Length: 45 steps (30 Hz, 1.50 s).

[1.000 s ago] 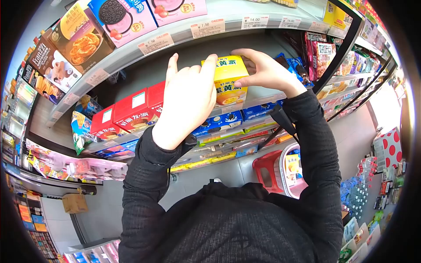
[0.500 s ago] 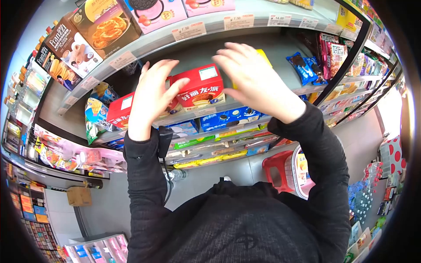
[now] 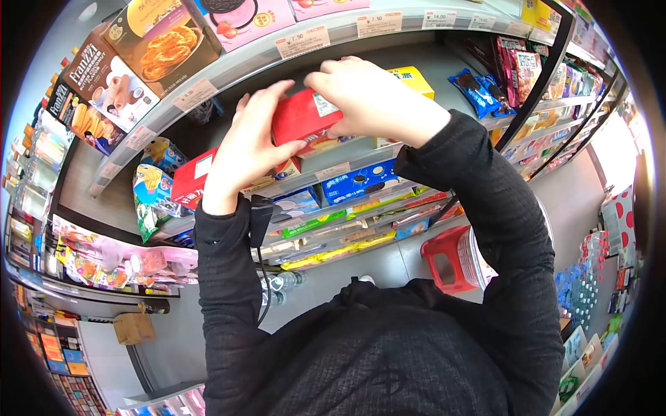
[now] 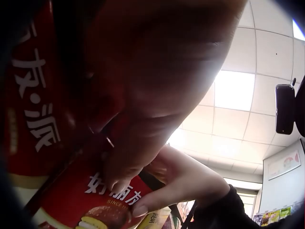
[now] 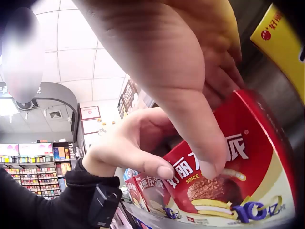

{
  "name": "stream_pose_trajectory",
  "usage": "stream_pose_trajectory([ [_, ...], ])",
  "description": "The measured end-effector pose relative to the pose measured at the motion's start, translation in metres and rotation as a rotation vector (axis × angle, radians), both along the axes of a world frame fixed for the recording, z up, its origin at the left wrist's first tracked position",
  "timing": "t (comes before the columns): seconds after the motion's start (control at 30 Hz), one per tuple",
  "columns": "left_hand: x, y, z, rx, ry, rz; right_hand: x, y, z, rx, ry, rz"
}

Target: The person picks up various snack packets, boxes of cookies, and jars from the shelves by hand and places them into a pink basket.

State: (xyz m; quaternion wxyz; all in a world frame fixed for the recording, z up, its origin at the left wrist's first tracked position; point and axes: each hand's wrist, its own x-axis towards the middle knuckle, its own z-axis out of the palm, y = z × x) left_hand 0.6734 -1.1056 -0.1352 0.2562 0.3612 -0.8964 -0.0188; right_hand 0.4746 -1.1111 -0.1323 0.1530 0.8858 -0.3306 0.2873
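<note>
Both hands are on a red box of chocolate pies (image 3: 300, 119) on the shelf, printed with white characters and a picture of a pie. My right hand (image 3: 385, 100) grips its right end, thumb across the printed front (image 5: 212, 164) and fingers over the top and back. At the opposite end my left hand (image 3: 251, 142) holds the box, its thumb against the front in the right wrist view and its fingers around the back. More red boxes (image 3: 194, 179) of the same kind stand to the left, partly behind the left hand. A yellow box (image 3: 414, 80) sits just right of the right hand.
Overhead runs a shelf edge with price tags (image 3: 303, 41). Blue snack packets (image 3: 479, 93) lie farther right. Blue cookie boxes (image 3: 359, 183) fill the shelf below. On the floor stand a red stool (image 3: 445, 263) and a basket (image 3: 474, 260).
One second ago both hands were at the yellow box. They moved left, hovered apart around the red box, then closed in on it. The red box has shifted slightly and tilted.
</note>
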Motion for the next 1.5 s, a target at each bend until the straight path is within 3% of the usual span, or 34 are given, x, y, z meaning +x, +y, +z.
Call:
stream_pose_trajectory([
  [0.03, -0.001, 0.003, 0.000, 0.030, 0.149, -0.030, 0.001, 0.006, 0.001, 0.004, -0.002, -0.008],
  [0.2, 0.000, 0.024, 0.001, -0.160, 0.318, -0.102, 0.000, 0.046, 0.012, -0.154, -0.261, 0.097],
  [0.3, -0.003, 0.054, -0.002, 0.026, 0.531, -0.175, -0.010, 0.077, 0.011, -0.058, -0.306, 0.089],
  [0.37, -0.010, 0.071, -0.011, 0.150, 0.575, -0.219, -0.025, 0.095, -0.006, 0.136, -0.380, 0.132],
  [0.5, -0.038, 0.087, -0.052, 0.357, 0.342, -0.246, -0.067, 0.124, -0.082, 0.436, -0.629, 0.191],
  [0.67, -0.119, 0.088, -0.138, 0.870, 0.253, -0.379, -0.131, 0.182, -0.173, 0.862, -0.808, -0.054],
  [0.8, -0.207, 0.097, -0.192, 1.175, 0.199, -0.507, -0.197, 0.235, -0.215, 0.882, -0.959, -0.271],
  [0.9, -0.280, 0.110, -0.244, 1.454, 0.407, -0.482, -0.245, 0.270, -0.246, 0.966, -1.160, -0.541],
  [1.0, -0.346, 0.133, -0.311, 1.509, 0.308, -0.335, -0.294, 0.300, -0.298, 0.964, -1.514, -0.744],
  [1.03, -0.365, 0.142, -0.346, 1.387, 0.294, -0.439, -0.309, 0.307, -0.310, 0.965, -1.614, -0.826],
  [1.13, -0.414, 0.171, -0.361, 1.528, 0.240, -0.462, -0.345, 0.330, -0.350, 0.977, -1.784, -1.011],
  [1.17, -0.425, 0.176, -0.389, 1.571, 0.209, -0.498, -0.356, 0.337, -0.357, 1.027, -1.787, -1.038],
  [1.23, -0.439, 0.185, -0.391, 1.558, 0.065, -0.443, -0.373, 0.347, -0.371, 1.127, -1.777, -1.047],
  [1.37, -0.452, 0.194, -0.398, 1.528, 0.099, -0.444, -0.388, 0.348, -0.387, 1.329, -1.735, -1.033],
  [1.43, -0.456, 0.194, -0.410, 1.492, -0.091, -0.349, -0.393, 0.344, -0.401, 1.414, -1.622, -1.009],
  [1.5, -0.459, 0.195, -0.418, 1.429, -0.114, -0.298, -0.400, 0.338, -0.417, 1.494, -1.558, -1.031],
])
